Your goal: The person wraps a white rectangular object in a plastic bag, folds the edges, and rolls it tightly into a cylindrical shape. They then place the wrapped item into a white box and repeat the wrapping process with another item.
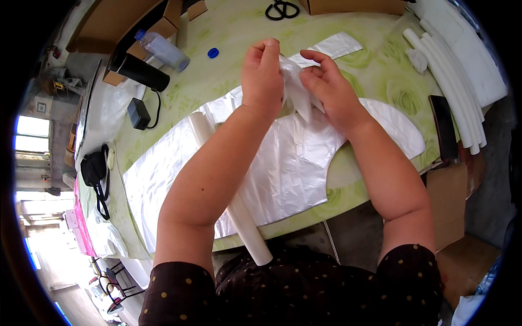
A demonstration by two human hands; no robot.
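A shiny white plastic film sheet [283, 168] with curved cut edges lies spread over the table, one strip reaching toward the far side. Above its far part, my left hand [263, 76] is closed on a bunched piece of the film. My right hand [333, 93], just to the right, pinches the same gathered film between curled fingers and thumb. The bunched film [296, 81] stands up in folds between both hands. A white tube [247, 228] lies across the sheet beneath my left forearm and juts past the near table edge; my forearm hides its middle.
At the left are a black cylinder [142, 72], a plastic bottle [163, 50], a black adapter [138, 113] and a black pouch [94, 168]. Black scissors [282, 10] and a blue cap [213, 52] lie farther back. White tubes [448, 87] and a phone [443, 127] line the right edge.
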